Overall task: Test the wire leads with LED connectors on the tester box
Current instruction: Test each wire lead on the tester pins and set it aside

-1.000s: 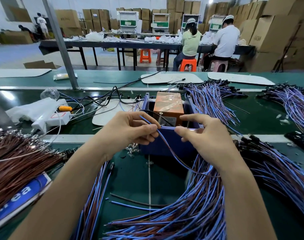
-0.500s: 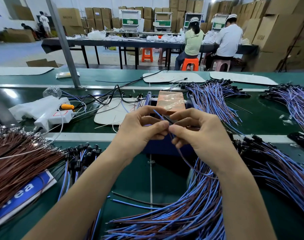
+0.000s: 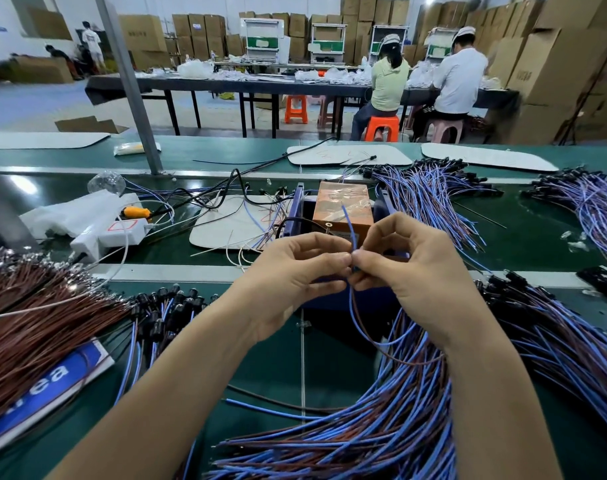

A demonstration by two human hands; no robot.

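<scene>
Green workbench strewn with wire bundles, left hand and right hand together pinched one blue wire lead, its end upright before orange tester box.

Both bare forearms reach forward; the left hand and right hand meet fingertip to fingertip, fingers curled, each pinching.
</scene>
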